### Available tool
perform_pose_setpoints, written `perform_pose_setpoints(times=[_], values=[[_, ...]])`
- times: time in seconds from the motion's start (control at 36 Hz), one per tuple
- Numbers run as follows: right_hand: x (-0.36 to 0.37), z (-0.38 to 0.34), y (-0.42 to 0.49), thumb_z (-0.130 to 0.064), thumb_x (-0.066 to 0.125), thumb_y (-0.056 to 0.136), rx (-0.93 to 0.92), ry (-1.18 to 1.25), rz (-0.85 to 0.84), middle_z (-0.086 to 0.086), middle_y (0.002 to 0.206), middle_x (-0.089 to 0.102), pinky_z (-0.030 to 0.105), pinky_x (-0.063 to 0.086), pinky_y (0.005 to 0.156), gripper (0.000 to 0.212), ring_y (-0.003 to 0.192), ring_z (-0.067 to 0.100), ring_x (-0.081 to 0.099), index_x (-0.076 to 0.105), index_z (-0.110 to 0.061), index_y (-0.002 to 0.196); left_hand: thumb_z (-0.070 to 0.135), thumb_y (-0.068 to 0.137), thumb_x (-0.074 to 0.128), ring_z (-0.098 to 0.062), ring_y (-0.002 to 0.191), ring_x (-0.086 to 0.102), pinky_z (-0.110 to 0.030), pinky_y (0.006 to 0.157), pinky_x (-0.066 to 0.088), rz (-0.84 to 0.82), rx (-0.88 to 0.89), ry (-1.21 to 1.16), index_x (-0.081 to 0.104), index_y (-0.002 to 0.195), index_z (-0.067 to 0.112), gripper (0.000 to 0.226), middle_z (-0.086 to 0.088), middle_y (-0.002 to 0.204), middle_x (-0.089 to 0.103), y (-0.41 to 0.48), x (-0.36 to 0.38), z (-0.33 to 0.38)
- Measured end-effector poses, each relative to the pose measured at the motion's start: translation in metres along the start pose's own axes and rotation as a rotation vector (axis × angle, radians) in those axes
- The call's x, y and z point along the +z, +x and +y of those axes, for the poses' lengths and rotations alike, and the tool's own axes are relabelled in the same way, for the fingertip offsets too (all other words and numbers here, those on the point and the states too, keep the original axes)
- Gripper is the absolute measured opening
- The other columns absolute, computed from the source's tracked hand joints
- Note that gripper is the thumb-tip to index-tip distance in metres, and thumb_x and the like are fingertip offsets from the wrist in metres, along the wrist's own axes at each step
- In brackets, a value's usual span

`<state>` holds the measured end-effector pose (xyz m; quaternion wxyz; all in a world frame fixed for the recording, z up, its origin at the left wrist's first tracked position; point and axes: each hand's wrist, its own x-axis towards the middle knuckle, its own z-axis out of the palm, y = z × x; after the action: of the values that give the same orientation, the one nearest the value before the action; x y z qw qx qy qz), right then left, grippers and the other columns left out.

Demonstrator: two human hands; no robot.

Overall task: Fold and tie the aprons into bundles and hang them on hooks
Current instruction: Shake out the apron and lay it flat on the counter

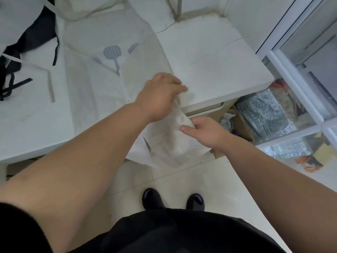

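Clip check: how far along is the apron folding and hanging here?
Early. Done: nothing visible, no bundle or hook in view. In hand: the white apron lies spread on the counter, its end hanging over the edge, gripped by left hand and right hand. Left: folding, tying and hanging it, and the loose black apron too.

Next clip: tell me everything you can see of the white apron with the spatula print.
The white apron is thin, creased, slightly see-through cloth with a grey-blue spatula print. It lies spread flat on the white counter, its near end hanging over the front edge toward the floor. The left hand grips it at the counter's edge; the right hand pinches the hanging part, bunched between them.
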<state>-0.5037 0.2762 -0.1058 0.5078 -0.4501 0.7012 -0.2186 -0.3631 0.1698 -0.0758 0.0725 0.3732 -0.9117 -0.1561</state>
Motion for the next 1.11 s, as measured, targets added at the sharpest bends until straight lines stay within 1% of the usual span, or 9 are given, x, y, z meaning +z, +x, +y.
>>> perform_pose_setpoints(times=[0.08, 0.22, 0.36, 0.44, 0.53, 0.64, 0.78, 0.86, 1.11], values=[[-0.007, 0.001, -0.002, -0.026, 0.057, 0.093, 0.015, -0.021, -0.030, 0.013, 0.077, 0.054, 0.030, 0.037, 0.067, 0.036, 0.072, 0.019, 0.050, 0.057, 0.010, 0.088, 0.014, 0.101, 0.040, -0.023, 0.141, 0.017, -0.038, 0.106, 0.023, -0.228, 0.078, 0.192, 0.050, 0.137, 0.034, 0.042, 0.005, 0.150, 0.036, 0.025, 0.000, 0.008], [-0.020, 0.008, -0.006, -0.016, 0.062, 0.091, 0.052, -0.010, -0.012, 0.025, 0.099, 0.068, 0.048, 0.052, 0.082, 0.020, 0.083, 0.034, 0.066, 0.068, 0.003, 0.092, 0.016, 0.099, 0.045, -0.025, 0.140, 0.017, -0.039, 0.107, 0.023, -0.328, 0.176, 0.415, 0.057, 0.128, 0.037, 0.038, -0.001, 0.148, 0.033, 0.047, 0.003, 0.016], [-0.026, 0.011, -0.007, -0.013, 0.067, 0.088, 0.059, 0.073, 0.001, 0.006, 0.084, 0.070, 0.030, 0.053, 0.075, 0.014, 0.072, 0.016, 0.064, 0.068, -0.019, 0.075, 0.018, 0.093, 0.053, -0.024, 0.126, 0.032, -0.035, 0.095, 0.029, -0.299, 0.222, 0.462, 0.064, 0.112, 0.030, 0.025, -0.001, 0.133, 0.042, 0.056, 0.003, 0.014], [-0.029, 0.015, -0.007, -0.017, 0.066, 0.089, 0.086, 0.059, 0.022, 0.016, 0.095, 0.072, 0.042, 0.055, 0.085, 0.012, 0.084, 0.028, 0.068, 0.070, -0.005, 0.088, 0.018, 0.095, 0.053, -0.024, 0.119, 0.037, -0.034, 0.089, 0.030, -0.245, 0.159, 0.426, 0.064, 0.109, 0.027, 0.020, -0.001, 0.126, 0.046, 0.058, 0.003, 0.011], [-0.031, 0.018, -0.004, -0.023, 0.065, 0.089, 0.116, 0.023, 0.076, 0.025, 0.086, 0.065, 0.040, 0.051, 0.073, 0.031, 0.074, 0.025, 0.057, 0.060, 0.008, 0.086, 0.015, 0.096, 0.050, -0.027, 0.116, 0.040, -0.033, 0.082, 0.029, -0.135, 0.072, 0.360, 0.064, 0.109, 0.021, 0.020, -0.004, 0.124, 0.048, 0.060, 0.000, 0.012], [-0.029, 0.021, -0.001, -0.025, 0.065, 0.089, 0.168, 0.008, 0.064, 0.016, 0.081, 0.059, 0.033, 0.045, 0.070, 0.035, 0.074, 0.023, 0.053, 0.058, 0.009, 0.088, 0.007, 0.095, 0.047, -0.029, 0.115, 0.042, -0.032, 0.079, 0.031, -0.062, -0.010, 0.224, 0.061, 0.115, 0.016, 0.026, -0.007, 0.129, 0.045, 0.055, 0.009, 0.016], [-0.017, 0.030, -0.003, -0.021, 0.062, 0.091, 0.247, 0.010, -0.017, 0.011, 0.116, 0.066, 0.036, 0.051, 0.088, 0.025, 0.097, 0.026, 0.063, 0.058, -0.007, 0.112, 0.013, 0.095, 0.052, -0.029, 0.127, 0.037, -0.039, 0.096, 0.040, -0.077, -0.094, 0.061, 0.042, 0.141, 0.021, 0.047, -0.006, 0.143, 0.035, 0.036, 0.015, -0.002], [-0.012, 0.025, 0.001, -0.022, 0.061, 0.091, 0.206, -0.130, 0.072, 0.007, 0.122, 0.055, 0.030, 0.042, 0.088, 0.050, 0.105, 0.023, 0.054, 0.042, -0.008, 0.135, 0.012, 0.096, 0.048, -0.028, 0.126, 0.038, -0.043, 0.102, 0.039, -0.037, -0.194, -0.001, 0.048, 0.138, 0.020, 0.042, -0.006, 0.140, 0.040, 0.014, 0.016, -0.018], [-0.010, -0.037, 0.034, -0.026, 0.054, 0.093, -0.071, -0.333, 0.179, 0.007, 0.128, 0.059, 0.025, 0.036, 0.096, 0.039, 0.121, 0.023, 0.051, 0.052, -0.010, 0.129, 0.010, 0.095, 0.047, -0.030, 0.122, 0.044, -0.041, 0.100, 0.040, 0.141, -0.499, -0.126, 0.058, 0.128, 0.012, 0.035, -0.011, 0.131, 0.051, -0.055, -0.005, -0.041]])
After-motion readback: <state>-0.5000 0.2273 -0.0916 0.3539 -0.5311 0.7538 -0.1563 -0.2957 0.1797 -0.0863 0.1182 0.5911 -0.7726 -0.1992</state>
